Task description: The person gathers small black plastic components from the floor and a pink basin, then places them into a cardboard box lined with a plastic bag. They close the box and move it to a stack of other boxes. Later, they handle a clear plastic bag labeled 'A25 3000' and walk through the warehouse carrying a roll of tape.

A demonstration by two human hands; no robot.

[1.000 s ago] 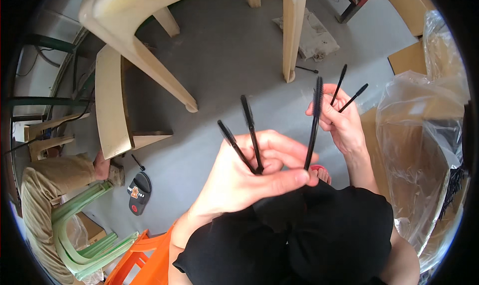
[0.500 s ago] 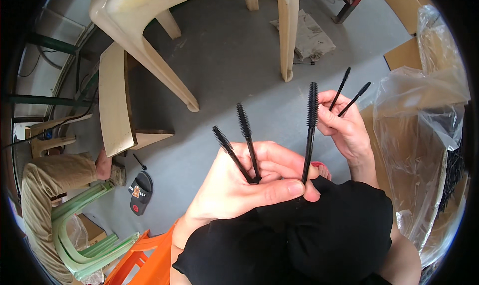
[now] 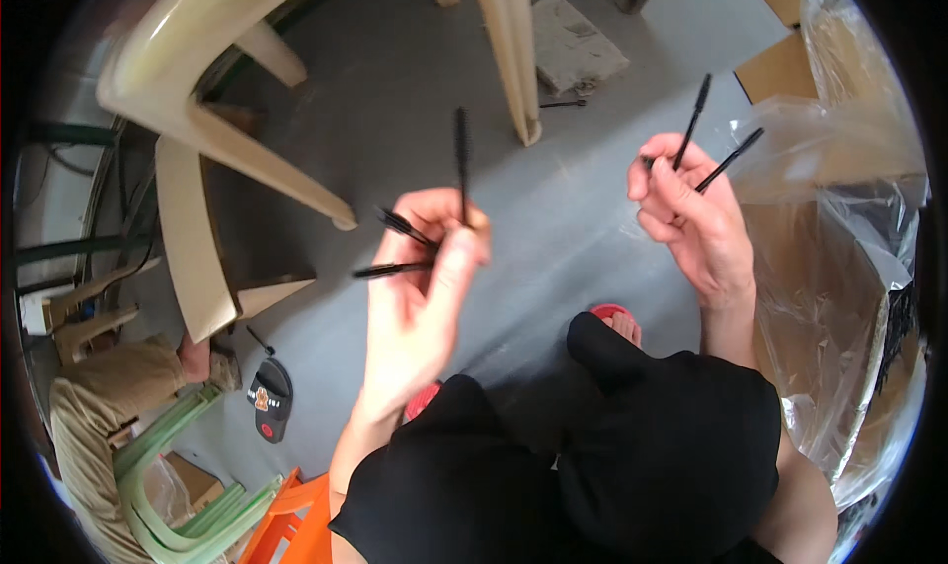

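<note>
My left hand (image 3: 415, 302) is closed on three black mascara wands. One mascara wand (image 3: 462, 159) stands upright, pinched between thumb and forefinger. The other two, an upper wand (image 3: 403, 224) and a lower wand (image 3: 387, 270), stick out leftward by the palm with their bristles outward. My right hand (image 3: 709, 230), raised on the right, grips two more: a steep wand (image 3: 697, 110) and a slanted wand (image 3: 733, 158). A small dark tip (image 3: 648, 162) shows between its thumb and forefinger; I cannot tell what it is. The fingers cover the lower ends of the wands.
A cream plastic chair (image 3: 158, 70) stands ahead, with a flat grey cloth-like piece (image 3: 573, 45) near its leg. A box lined with clear plastic (image 3: 800, 268) is on my right. At left are a co-worker's leg (image 3: 109, 386), a black slipper (image 3: 269, 398) and a green plastic stool (image 3: 158, 485).
My left hand has risen and moved left, away from my lap, turning so two wands point leftward. My right hand is slightly farther right. The view has shifted.
</note>
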